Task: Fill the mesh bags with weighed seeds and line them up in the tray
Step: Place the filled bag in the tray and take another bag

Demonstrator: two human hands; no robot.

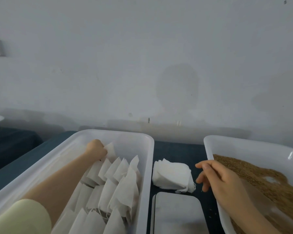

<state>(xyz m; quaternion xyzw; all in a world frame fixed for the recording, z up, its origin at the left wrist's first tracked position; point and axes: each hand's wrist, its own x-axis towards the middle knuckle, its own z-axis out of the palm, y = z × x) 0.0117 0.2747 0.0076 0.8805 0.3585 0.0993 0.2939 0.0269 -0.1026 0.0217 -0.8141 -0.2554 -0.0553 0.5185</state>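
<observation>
Sleeve (pixel 24 217), pale; left hand (pixel 96 149) pinching a filled mesh bag (pixel 110 149) into tray (pixel 147 166), beyond the bags already lined up. Right hand (pixel 216 179) loosely open, empty, beside empty bags (pixel 172 176); seeds (pixel 260 176) beyond. Filling incomplete.

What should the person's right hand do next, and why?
Probably pick one empty bag off the loose pile. The right hand hovers open just beside it, while the left hand is setting a bag into the tray.
</observation>
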